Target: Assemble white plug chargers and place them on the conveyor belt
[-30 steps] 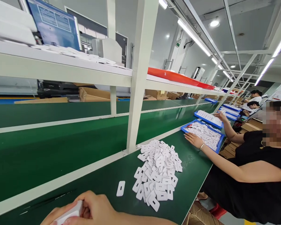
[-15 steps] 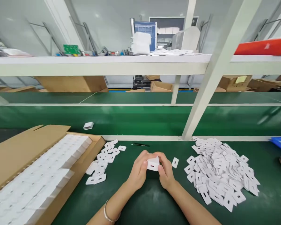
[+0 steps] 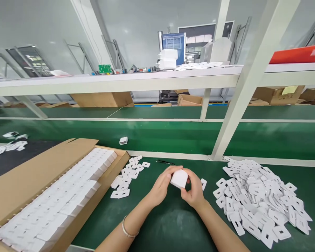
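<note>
Above the green mat, a small white plastic housing (image 3: 179,178) with a rounded edge is between my two hands. My right hand (image 3: 194,190) grips it from the right, thumb at its lower edge. My left hand (image 3: 159,186) is closed against its left side, fingers along the upper edge. Just beyond the right hand lies one flat white plate with a slot (image 3: 203,183), partly covered by the fingers. A big pile of such plates (image 3: 257,199) is on the right, and a smaller group (image 3: 126,178) on the left.
An open cardboard box (image 3: 120,164) on the left holds rows of white housings (image 3: 57,199). A dark pen-like tool (image 3: 165,162) lies behind my hands. One more housing (image 3: 123,140) sits on the green belt (image 3: 168,136). A slanted white post (image 3: 233,105) rises at the back right.
The housing has been turned, so its slotted face no longer shows and a plain white face does. My view has swung left, bringing more parts at the far left into sight.
</note>
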{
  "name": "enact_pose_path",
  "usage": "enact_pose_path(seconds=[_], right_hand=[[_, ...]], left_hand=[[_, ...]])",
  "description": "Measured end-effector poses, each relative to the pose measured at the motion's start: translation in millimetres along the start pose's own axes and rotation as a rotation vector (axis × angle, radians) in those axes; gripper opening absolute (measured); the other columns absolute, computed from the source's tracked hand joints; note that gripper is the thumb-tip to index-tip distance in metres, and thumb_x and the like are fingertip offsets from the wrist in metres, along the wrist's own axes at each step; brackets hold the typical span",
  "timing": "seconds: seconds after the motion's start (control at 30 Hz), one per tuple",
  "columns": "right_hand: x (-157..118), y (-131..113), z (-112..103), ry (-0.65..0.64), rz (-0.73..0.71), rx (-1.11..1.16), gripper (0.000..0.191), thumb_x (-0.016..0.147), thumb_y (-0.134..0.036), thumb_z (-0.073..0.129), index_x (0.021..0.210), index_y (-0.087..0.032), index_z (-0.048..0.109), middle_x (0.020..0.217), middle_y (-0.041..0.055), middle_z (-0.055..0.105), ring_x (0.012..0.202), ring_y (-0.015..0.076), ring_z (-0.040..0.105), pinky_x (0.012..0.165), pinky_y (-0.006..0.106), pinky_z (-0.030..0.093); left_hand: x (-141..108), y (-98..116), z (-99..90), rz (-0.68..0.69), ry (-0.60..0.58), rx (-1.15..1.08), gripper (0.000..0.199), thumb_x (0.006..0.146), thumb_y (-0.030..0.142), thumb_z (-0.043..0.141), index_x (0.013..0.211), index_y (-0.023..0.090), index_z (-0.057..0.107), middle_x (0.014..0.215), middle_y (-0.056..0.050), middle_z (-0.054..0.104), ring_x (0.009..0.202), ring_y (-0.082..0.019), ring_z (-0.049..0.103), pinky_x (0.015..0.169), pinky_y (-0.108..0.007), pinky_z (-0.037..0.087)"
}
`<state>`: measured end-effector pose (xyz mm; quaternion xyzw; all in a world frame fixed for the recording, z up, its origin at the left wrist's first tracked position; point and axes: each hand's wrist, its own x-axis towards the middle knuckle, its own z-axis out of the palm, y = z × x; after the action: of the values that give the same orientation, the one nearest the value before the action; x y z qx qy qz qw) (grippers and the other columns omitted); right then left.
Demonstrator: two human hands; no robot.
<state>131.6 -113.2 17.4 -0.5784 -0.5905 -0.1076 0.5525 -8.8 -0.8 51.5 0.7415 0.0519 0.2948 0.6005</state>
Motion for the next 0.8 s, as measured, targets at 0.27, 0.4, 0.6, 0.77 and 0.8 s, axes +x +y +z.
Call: enact_pose_path(seconds=[0.27,0.4,0.6,0.77,0.8], right_hand=[[2,7,2,0.018,-0.111,-0.063,0.048,0.09,-0.035,0.063,0.133,-0.02,0.048,0.092,0.0053,0.063,0.07,0.0202,0.06,0.06,0.034,0.054],[6,6,0,0.023,-0.095,-0.077,0.052,0.087,-0.033,0.065,0.133,-0.018,0.046,0.096,0.0072,0.065,0.076,0.0231,0.066,0.067,0.038,0.058],[9,8,-4,-0.126,-0.158,-0.01,0.04,0.093,-0.036,0.057,0.128,-0.017,0.05,0.104,0.0118,0.066,0.09,0.028,0.069,0.075,0.042,0.059],[11,15,0,-0.214,-0.128,-0.02,0.039,0.102,-0.039,0.049,0.136,-0.02,0.05,0.114,0.0126,0.065,0.093,0.0271,0.066,0.079,0.042,0.056],[11,15,0,-0.219,-0.107,-0.022,0.039,0.103,-0.04,0.047,0.137,-0.021,0.049,0.115,0.0125,0.064,0.092,0.0266,0.065,0.078,0.042,0.056]], left_hand=[[1,8,-8.0,-0.172,0.065,-0.105,0.055,0.1,0.063,0.059,0.136,0.022,0.057,0.124,-0.011,0.063,0.105,-0.024,0.062,0.091,-0.036,0.05],[3,16,-11.6,-0.187,0.003,-0.153,0.051,0.091,0.049,0.077,0.128,0.022,0.054,0.117,-0.009,0.065,0.105,-0.023,0.063,0.089,-0.034,0.049],[-1,5,2.1,-0.433,-0.048,-0.642,0.053,0.08,0.04,0.077,0.121,0.019,0.051,0.09,-0.003,0.064,0.061,-0.011,0.051,0.06,-0.026,0.041],[-9,12,-24.7,-0.413,0.035,-0.604,0.076,0.084,0.042,0.066,0.149,0.024,0.032,0.1,-0.01,0.069,0.059,-0.012,0.049,0.062,-0.028,0.039],[-14,19,-40.8,-0.376,0.107,-0.47,0.069,0.088,0.049,0.06,0.147,0.023,0.034,0.101,-0.011,0.067,0.061,-0.013,0.05,0.063,-0.029,0.04]])
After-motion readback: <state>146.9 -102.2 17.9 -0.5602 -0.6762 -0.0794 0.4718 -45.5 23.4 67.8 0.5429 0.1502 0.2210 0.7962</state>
